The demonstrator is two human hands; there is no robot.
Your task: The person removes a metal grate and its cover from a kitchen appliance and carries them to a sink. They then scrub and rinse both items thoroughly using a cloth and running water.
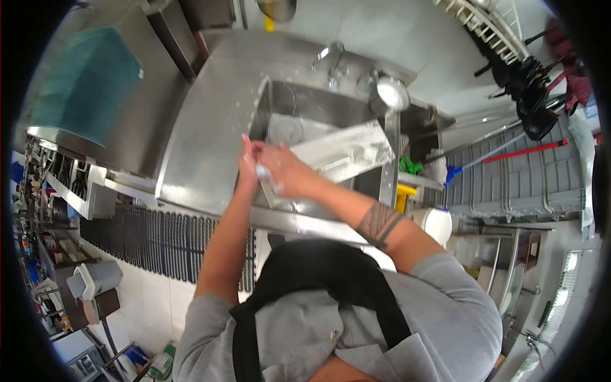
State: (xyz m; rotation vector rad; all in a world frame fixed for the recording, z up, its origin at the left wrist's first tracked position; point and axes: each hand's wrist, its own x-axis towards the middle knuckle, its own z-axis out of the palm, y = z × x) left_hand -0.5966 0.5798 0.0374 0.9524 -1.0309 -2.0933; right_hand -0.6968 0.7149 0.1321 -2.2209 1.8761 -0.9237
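My left hand [249, 164] and my right hand [287, 172] meet over the left end of a pale rectangular pan [359, 148] in the metal sink [323, 102]. White suds streak the pan, which slants across the basin. One digit of my left hand points up, while its other fingers curl in against my right hand. My right hand is bent across the pan's end, its fingers closed and slightly blurred. A small white patch shows between the two hands; I cannot tell whether it is foam or a held thing. Behind them a round clear dish [285, 129] lies in the basin.
A faucet [334, 67] rises behind the sink, with a round metal pot [392, 94] at the back right corner. The steel drainboard [213, 121] extends left. A green cloth [410, 167] and a white bucket [436, 224] are to the right. A black slatted mat [153, 239] lies below left.
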